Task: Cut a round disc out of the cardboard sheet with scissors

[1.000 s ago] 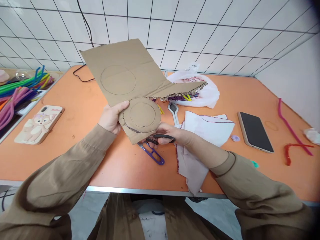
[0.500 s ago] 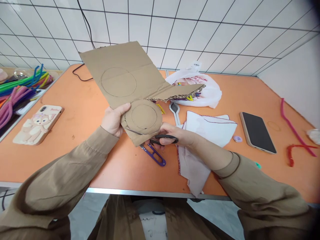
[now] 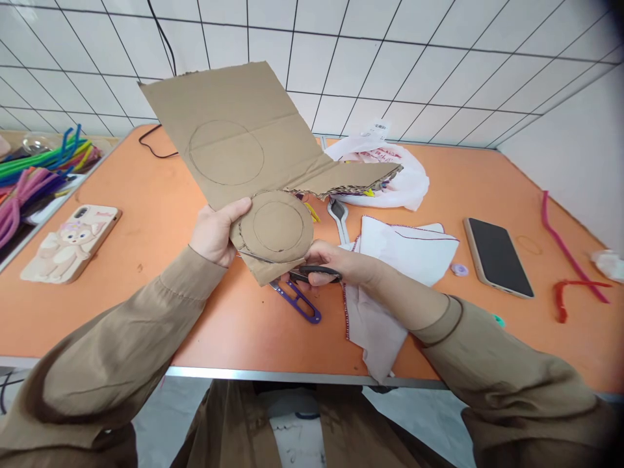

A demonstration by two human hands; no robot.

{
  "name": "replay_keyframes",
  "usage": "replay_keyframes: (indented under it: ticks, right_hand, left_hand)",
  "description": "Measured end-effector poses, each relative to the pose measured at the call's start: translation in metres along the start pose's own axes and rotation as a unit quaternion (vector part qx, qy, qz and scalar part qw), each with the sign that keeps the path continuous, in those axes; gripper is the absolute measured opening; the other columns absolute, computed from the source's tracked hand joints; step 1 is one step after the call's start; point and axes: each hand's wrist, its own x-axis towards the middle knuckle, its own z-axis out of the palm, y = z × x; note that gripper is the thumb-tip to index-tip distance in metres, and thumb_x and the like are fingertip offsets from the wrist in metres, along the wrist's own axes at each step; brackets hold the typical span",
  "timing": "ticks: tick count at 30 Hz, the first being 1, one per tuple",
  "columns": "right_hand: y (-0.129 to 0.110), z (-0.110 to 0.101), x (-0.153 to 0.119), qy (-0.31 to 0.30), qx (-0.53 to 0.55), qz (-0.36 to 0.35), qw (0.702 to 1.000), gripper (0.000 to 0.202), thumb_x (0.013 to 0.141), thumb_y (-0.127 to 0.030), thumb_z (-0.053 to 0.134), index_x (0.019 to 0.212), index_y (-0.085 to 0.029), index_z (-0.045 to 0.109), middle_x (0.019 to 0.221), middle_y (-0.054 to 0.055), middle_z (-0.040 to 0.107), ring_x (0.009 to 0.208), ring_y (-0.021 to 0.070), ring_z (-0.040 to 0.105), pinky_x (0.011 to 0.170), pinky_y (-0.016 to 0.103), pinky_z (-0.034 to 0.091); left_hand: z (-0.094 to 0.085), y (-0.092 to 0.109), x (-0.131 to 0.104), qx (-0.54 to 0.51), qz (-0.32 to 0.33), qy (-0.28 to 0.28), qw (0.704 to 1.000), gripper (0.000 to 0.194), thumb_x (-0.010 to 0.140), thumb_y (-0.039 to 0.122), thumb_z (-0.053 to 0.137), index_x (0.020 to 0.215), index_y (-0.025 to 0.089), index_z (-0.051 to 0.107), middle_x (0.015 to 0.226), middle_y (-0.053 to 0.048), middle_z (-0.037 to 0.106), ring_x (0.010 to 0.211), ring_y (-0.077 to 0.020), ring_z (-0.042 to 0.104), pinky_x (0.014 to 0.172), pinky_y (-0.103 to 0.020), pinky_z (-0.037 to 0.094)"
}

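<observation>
My left hand grips the left edge of a brown cardboard sheet, thumb on top. Two drawn circles show on the sheet's upper part. Near my hands its lower part has a rounded, partly cut edge around a smaller drawn circle. My right hand is closed on black-handled scissors, whose blades lie across the cardboard's lower end. Just below, a purple-handled tool rests on the orange table.
White cloth lies under my right forearm. Behind it is a white plastic bag. A dark phone and red pipe cleaners lie right. At left are a cartoon-cased phone and colourful pipe cleaners.
The cardboard's upper part has risen and tilted slightly to the left. The scissor handles look a little closer together. Both hands keep their hold, and the whole view has shifted slightly.
</observation>
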Motion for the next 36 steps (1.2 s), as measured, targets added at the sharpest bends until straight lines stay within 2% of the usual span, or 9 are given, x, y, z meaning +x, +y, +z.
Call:
replay_keyframes:
  ticks: [3,6,12,16,20,23,29,33,36]
  right_hand:
    - [0.0,0.003,0.002,-0.018,0.024,-0.051,0.998,0.06,0.077,-0.064,0.065,0.099,-0.008,0.064,0.075,0.004,0.061,0.059,0.0104,0.054,0.05,0.021,0.042]
    - [0.002,0.004,0.003,-0.031,0.043,-0.063,0.997,0.061,0.081,-0.064,0.061,0.105,-0.007,0.062,0.072,0.005,0.062,0.057,0.0116,0.055,0.05,0.022,0.039]
    - [0.008,0.004,0.003,-0.021,0.045,-0.076,0.996,0.056,0.081,-0.06,0.064,0.1,-0.008,0.063,0.068,0.003,0.06,0.053,0.0114,0.054,0.049,0.022,0.037]
    - [0.003,0.006,0.003,-0.021,0.026,-0.079,0.996,0.053,0.082,-0.06,0.063,0.095,-0.008,0.062,0.069,0.003,0.059,0.053,0.0098,0.053,0.049,0.022,0.038]
    - [-0.002,0.008,0.004,-0.015,0.026,-0.088,0.996,0.052,0.082,-0.06,0.064,0.093,-0.01,0.06,0.069,0.0,0.054,0.054,0.0088,0.051,0.048,0.021,0.041]
    - [-0.002,0.008,0.004,-0.017,0.026,-0.083,0.996,0.053,0.082,-0.061,0.063,0.092,-0.009,0.059,0.071,0.001,0.055,0.053,0.0081,0.051,0.047,0.02,0.04]
    - [0.004,0.005,0.0,0.009,0.026,-0.043,0.999,0.062,0.077,-0.068,0.063,0.094,-0.009,0.063,0.063,-0.001,0.056,0.045,0.0073,0.048,0.044,0.021,0.037]
    - [0.005,0.006,0.0,0.019,0.039,-0.035,0.998,0.062,0.075,-0.067,0.066,0.094,-0.008,0.064,0.062,-0.001,0.056,0.046,0.0079,0.048,0.043,0.02,0.037]
    - [0.006,0.008,0.002,0.003,0.047,-0.04,0.998,0.06,0.076,-0.065,0.067,0.096,-0.008,0.064,0.069,0.002,0.059,0.053,0.0097,0.053,0.049,0.022,0.043]
  left_hand:
    - [0.0,-0.002,0.002,-0.011,-0.003,0.016,1.0,0.023,0.068,0.01,0.072,0.091,0.012,0.07,0.103,-0.01,0.075,0.11,-0.0297,0.067,0.092,-0.038,0.058]
    - [0.001,-0.004,0.002,-0.029,-0.003,0.031,0.999,0.025,0.068,0.009,0.071,0.092,0.013,0.069,0.103,-0.01,0.075,0.11,-0.0294,0.067,0.091,-0.037,0.059]
    - [0.001,-0.008,-0.004,0.001,-0.019,0.03,0.999,0.026,0.066,0.015,0.076,0.091,0.014,0.069,0.097,-0.01,0.075,0.1,-0.0322,0.071,0.081,-0.041,0.062]
    - [0.001,-0.009,-0.005,-0.017,0.005,0.021,1.0,0.033,0.065,0.014,0.078,0.097,0.015,0.071,0.099,-0.01,0.076,0.104,-0.0305,0.07,0.087,-0.04,0.06]
    - [0.001,-0.009,-0.004,-0.019,-0.003,0.025,0.999,0.035,0.066,0.013,0.077,0.1,0.016,0.07,0.097,-0.008,0.076,0.102,-0.0294,0.07,0.086,-0.039,0.061]
    - [0.003,-0.006,-0.005,-0.013,-0.002,0.031,0.999,0.033,0.067,0.012,0.075,0.1,0.014,0.07,0.097,-0.009,0.076,0.101,-0.0299,0.071,0.082,-0.038,0.062]
    - [0.003,-0.002,-0.007,0.013,0.014,0.044,0.999,0.032,0.067,0.015,0.075,0.098,0.016,0.071,0.099,-0.008,0.075,0.106,-0.0333,0.068,0.079,-0.038,0.063]
    - [0.001,-0.002,-0.006,0.005,0.024,0.032,0.999,0.032,0.066,0.015,0.076,0.098,0.017,0.071,0.101,-0.008,0.076,0.112,-0.0338,0.066,0.084,-0.039,0.062]
    - [0.002,-0.002,-0.004,-0.013,0.032,0.027,0.999,0.032,0.066,0.012,0.075,0.098,0.016,0.072,0.106,-0.008,0.075,0.116,-0.0328,0.064,0.091,-0.039,0.059]
